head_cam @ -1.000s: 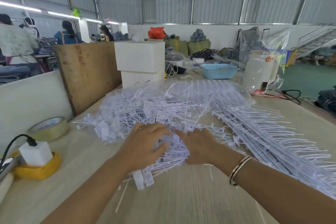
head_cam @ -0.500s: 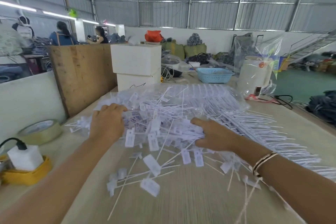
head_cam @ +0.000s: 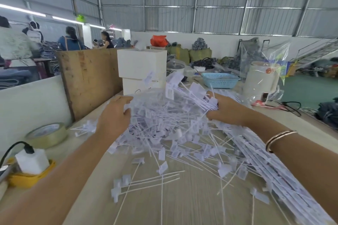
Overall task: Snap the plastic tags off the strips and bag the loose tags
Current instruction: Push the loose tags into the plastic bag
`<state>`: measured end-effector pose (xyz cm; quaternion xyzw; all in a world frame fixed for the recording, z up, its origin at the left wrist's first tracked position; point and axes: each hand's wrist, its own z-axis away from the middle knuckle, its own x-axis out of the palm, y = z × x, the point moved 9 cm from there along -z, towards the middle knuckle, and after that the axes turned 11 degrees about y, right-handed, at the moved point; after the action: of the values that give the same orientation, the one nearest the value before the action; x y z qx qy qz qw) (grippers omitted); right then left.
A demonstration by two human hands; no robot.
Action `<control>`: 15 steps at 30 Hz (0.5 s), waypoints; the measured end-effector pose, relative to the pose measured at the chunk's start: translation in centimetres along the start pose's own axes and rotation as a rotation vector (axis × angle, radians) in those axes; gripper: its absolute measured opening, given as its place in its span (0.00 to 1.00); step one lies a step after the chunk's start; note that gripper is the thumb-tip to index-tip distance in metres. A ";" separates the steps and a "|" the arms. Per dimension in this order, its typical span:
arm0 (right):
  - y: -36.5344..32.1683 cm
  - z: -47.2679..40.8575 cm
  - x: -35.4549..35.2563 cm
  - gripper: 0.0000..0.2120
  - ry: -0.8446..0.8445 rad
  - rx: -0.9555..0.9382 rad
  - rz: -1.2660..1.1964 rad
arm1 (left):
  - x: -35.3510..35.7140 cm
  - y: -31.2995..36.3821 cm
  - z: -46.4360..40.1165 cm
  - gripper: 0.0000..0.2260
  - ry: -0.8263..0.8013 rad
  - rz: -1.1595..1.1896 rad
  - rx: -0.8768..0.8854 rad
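A big heap of loose white plastic tags [head_cam: 168, 122] with thin stems lies mid-table, its top raised between my hands. My left hand [head_cam: 114, 115] cups the heap's left side, fingers and thumb curled round its edge. My right hand [head_cam: 226, 110] grips a bunch of tags on the heap's right side, with stems sticking up past its fingers. A clear film, perhaps a bag [head_cam: 146, 95], shines over the heap's far top. Uncut tag strips [head_cam: 270, 168] lie in long rows along the right. Stray tags [head_cam: 126, 182] are scattered on the near table.
At the left stand a tape roll [head_cam: 47, 133] and a white plug block on a yellow roll [head_cam: 31, 162]. Behind the heap are white boxes [head_cam: 141, 67], a wooden board [head_cam: 89, 78], a blue basket [head_cam: 220, 79] and a bagged white cylinder [head_cam: 261, 78]. People work at the far left.
Both hands moved from the near edge of the heap up and apart to its sides, lifting tags. Several tags fell loose onto the near table.
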<state>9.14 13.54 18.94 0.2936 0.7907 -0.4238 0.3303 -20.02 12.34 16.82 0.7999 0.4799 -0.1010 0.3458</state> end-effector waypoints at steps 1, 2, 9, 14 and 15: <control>0.0 -0.4 0.6 0.19 -0.011 0.015 0.015 | -0.3 -0.1 -0.3 0.17 0.018 0.062 -0.030; 0.1 -0.6 1.4 0.23 -0.031 0.027 0.047 | -0.6 -0.2 -0.5 0.18 0.037 0.126 -0.067; 0.9 -2.5 9.1 0.27 -0.254 -0.013 0.326 | -2.0 0.5 -0.4 0.21 0.080 0.380 -0.066; -0.9 -6.2 9.2 0.25 -0.081 -0.023 0.410 | -2.7 2.1 0.1 0.27 0.013 0.488 0.098; -1.5 -6.7 9.6 0.26 -0.055 -0.060 0.418 | -2.9 2.3 -0.1 0.28 0.013 0.505 0.118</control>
<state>0.32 20.36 15.11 0.4294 0.7155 -0.3302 0.4413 -19.61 9.68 19.36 0.9138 0.2606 -0.0341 0.3095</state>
